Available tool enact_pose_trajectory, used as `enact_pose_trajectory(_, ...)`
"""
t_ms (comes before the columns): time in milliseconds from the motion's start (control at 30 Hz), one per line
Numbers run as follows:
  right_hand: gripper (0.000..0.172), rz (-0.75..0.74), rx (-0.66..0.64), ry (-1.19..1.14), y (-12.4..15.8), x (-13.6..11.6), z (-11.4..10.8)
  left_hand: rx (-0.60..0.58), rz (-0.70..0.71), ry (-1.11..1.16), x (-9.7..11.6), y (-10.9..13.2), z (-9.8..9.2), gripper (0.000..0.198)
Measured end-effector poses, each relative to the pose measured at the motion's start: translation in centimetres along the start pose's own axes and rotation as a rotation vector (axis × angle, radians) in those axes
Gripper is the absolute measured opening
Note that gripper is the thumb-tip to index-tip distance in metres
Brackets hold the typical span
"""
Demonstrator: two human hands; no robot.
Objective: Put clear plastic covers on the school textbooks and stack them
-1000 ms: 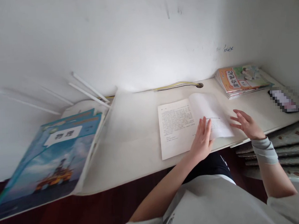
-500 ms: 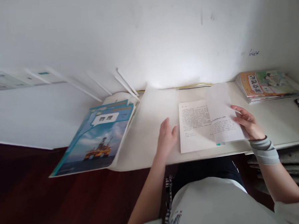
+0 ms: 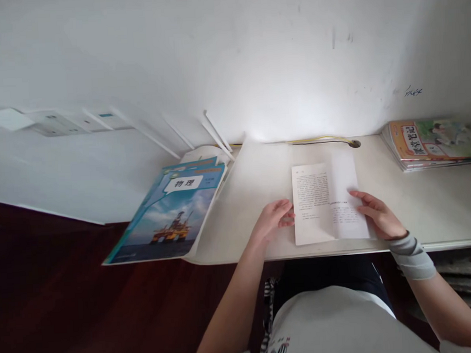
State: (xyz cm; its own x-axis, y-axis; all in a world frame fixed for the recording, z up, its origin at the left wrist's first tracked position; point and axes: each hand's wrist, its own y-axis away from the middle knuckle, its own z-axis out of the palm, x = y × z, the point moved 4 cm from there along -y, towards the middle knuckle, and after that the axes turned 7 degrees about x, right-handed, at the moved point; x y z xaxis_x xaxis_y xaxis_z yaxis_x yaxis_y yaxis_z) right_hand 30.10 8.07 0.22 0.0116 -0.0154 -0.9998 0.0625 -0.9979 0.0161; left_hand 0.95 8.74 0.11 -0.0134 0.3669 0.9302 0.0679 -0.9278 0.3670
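While it lies open: the booklet point(image 3: 327, 203) sits flat near the front edge of the desk point(image 3: 419, 209), right of the middle, with two printed pages facing up.

Left page: it lies flat and carries dense print in its upper part.

Right page: it rises slightly toward the wall, so it looks like thin, light paper that bends and creases easily; I judge it fragile at the corners and prone to tearing if pulled sideways.

Left hand point(image 3: 273, 222): fingers loosely curled, tips touching the outer edge of the left page, gripping nothing.

Right hand point(image 3: 374, 216): spread flat, fingers resting on the right page near its outer edge, palm toward the front edge of the desk; it presses rather than pinches.

Where to take hold: an outer page edge or a lower corner, lightly between thumb and finger, with the other hand steadying the fold, seems safest; smooth paper on a smooth top will likely slide if pushed.

Physics textbook point(image 3: 170, 217): blue cover with an oil rig picture, at the left end of the desk, its lower corner past the front edge.

Stack of colourful books point(image 3: 431, 142): at the back right corner, well apart from both hands.

Cable hole point(image 3: 355, 144): along the back edge, behind the booklet.
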Motion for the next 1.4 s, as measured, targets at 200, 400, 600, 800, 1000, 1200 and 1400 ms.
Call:
enact_pose_trajectory(200, 0.045, 0.013, -0.012, -0.059, 0.5, 1.3, 2.1, -0.142, -0.110, 0.011, 0.2, -0.3, 2.0, 0.032)
enact_pose_trajectory(400, 0.043, -0.047, 0.029, 0.019, 0.8, -0.1, 1.5, 0.035, 0.186, -0.083, 5.2, 0.4, 3.3, 0.020)
enact_pose_trajectory(600, 0.044, -0.122, 0.121, 0.153, 1.5, -3.8, -0.9, -0.010, 0.507, -0.332, 12.9, 3.4, 7.7, 0.025)
enact_pose_trajectory(800, 0.058, -0.263, 0.194, 0.470, 2.5, -4.9, -4.0, -0.234, 0.416, -0.120, 10.9, 3.1, 13.6, 0.040)
enact_pose_trajectory(1000, 0.069, -0.205, 0.166, 0.728, 1.9, -1.3, -6.4, -0.140, 0.383, -0.001, 8.9, 2.8, 9.5, 0.036)
enact_pose_trajectory(1200, 0.055, -0.404, 0.264, 1.276, 2.4, -3.3, -3.5, 0.296, 0.341, -0.269, 5.3, 2.8, -3.6, 0.032)
enact_pose_trajectory(1400, 0.044, -0.478, -0.106, 1.427, 2.6, -4.6, 7.4, 0.738, 0.426, -1.119, 3.3, 3.5, -8.2, 0.032)
